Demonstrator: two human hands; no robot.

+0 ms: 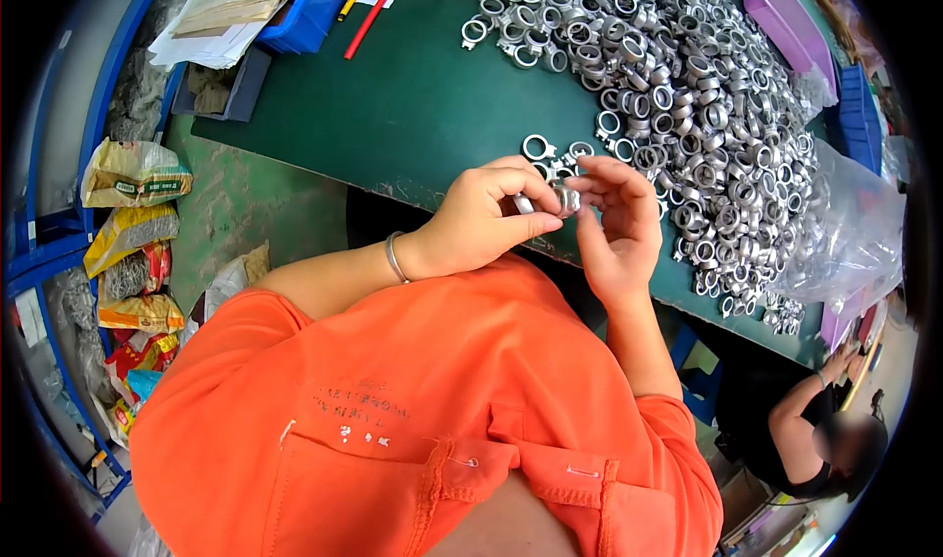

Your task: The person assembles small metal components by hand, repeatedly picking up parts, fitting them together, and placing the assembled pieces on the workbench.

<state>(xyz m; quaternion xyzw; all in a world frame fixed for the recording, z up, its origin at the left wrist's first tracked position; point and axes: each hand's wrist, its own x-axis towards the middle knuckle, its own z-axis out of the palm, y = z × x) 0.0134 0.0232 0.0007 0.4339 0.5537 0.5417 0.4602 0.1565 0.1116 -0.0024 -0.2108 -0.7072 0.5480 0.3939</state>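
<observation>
My left hand [481, 213] is closed round small silver metal rings, its thumb and fingers bent inward. One metal ring [524, 204] shows between thumb and index finger, and a metal piece with a lug [567, 199] sits at the fingertips. From the other side my right hand [625, 231] meets that piece with thumb and fingertips, its other fingers curled. The exact contact is partly hidden. Just beyond the hands, a few loose rings [537, 147] lie on the green table [393, 95].
A large heap of metal rings [678, 95] covers the table's right side. A clear plastic bag [845, 223] and a pink bin [791, 22] stand beyond it. Red and yellow pencils [375, 15] lie by a blue bin [312, 12]. Another person [801, 429] sits at lower right.
</observation>
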